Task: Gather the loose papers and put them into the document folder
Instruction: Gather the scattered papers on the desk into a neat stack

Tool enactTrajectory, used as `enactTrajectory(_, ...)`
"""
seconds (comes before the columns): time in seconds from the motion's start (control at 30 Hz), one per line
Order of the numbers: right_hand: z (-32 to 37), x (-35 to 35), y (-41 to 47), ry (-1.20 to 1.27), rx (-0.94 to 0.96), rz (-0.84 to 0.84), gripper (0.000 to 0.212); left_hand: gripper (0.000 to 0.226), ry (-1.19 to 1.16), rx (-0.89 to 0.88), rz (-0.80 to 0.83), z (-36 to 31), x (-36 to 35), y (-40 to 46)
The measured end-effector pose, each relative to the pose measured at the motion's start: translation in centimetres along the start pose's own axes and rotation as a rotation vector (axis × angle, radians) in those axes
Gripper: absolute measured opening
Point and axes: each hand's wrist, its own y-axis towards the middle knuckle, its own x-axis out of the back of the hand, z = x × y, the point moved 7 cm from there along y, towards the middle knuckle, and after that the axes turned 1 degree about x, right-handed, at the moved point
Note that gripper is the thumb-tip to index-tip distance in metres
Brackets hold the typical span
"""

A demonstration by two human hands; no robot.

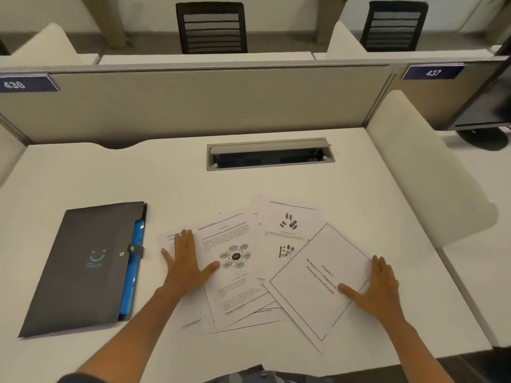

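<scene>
With my left hand (185, 265) and right hand (377, 286) flat and open on the fanned papers (240, 275) beside the closed folder (85, 266), I'd sweep both inward evenly, squaring the edges.

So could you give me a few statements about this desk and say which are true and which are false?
1. The left hand lies flat on the papers. True.
2. The document folder lies right of the papers. False: it lies to their left.
3. The right hand holds a pen. False: it rests open on the bordered title sheet.
4. The papers overlap in a loose spread. True.
5. The folder lies on top of the papers. False: it lies apart from them on the desk.
</scene>
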Motion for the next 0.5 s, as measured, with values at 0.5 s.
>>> enactTrajectory(0.5,-0.2,-0.1,-1.4,0.248,-0.012,-0.103,0.130,0.112,-0.099,-0.126,-0.149,-2.5,0.9,0.1)
